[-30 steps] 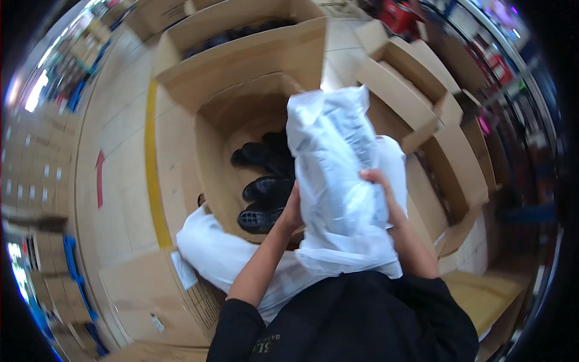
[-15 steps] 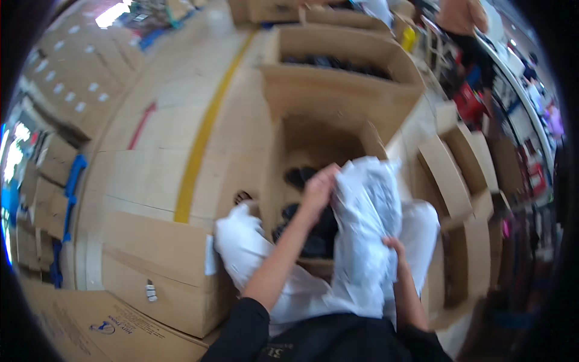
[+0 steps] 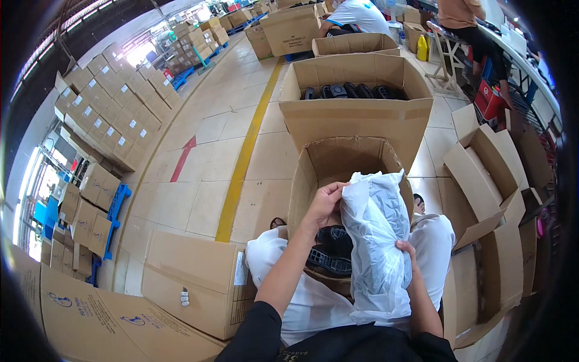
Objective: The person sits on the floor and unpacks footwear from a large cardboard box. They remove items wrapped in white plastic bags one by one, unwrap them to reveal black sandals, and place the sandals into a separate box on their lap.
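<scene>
Pinching the white bag (image 3: 377,241) by its upper left corner with the left hand (image 3: 326,203), gripping its right side with the right hand (image 3: 409,252), above lap (image 3: 319,311) and open carton (image 3: 350,152), perhaps risking a torn corner through overly hard tugging.

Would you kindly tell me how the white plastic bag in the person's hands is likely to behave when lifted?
The white plastic bag probably has a floppy skin, as its film is creased all over. It may be slippery, since that film looks thin and faintly shiny. Its long, uneven shape suggests it would hardly roll if set down.
</scene>
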The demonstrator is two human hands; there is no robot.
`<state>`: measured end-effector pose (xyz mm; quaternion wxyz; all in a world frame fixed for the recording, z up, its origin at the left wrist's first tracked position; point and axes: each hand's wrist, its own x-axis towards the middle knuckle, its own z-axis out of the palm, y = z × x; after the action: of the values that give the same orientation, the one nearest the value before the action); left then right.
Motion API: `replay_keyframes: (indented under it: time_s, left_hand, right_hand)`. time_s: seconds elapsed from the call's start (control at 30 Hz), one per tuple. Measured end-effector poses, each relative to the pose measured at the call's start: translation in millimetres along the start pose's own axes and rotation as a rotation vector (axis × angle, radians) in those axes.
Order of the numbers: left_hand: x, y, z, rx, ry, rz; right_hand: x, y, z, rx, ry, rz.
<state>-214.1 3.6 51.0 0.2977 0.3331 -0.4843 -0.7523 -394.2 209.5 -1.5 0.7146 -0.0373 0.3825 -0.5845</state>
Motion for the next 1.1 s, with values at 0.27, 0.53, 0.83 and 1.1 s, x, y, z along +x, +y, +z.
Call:
replay_keyframes:
  time_s: [0.27,0.53,0.83,1.1]
  left_hand:
    - [-6.6,4.5,26.7,0.169,0.044,0.305]
    - [-4.1,39.9,38.5,0.041,0.199,0.401]
    - [12.2,92.2,30.5,0.328,0.283,0.717]
    - [42.7,65.3,24.5,0.621,0.384,0.912]
  right_hand:
    - [-3.8,-1.7,3.6,0.074,-0.088,-0.014]
    - [-5.1,-4.1,5.5,0.141,-0.162,-0.084]
    - [-2.3,-8.9,-19.1,0.435,-0.358,-0.121]
    - [-21.3,-6.8,-25.9,0.179,-0.182,-0.109]
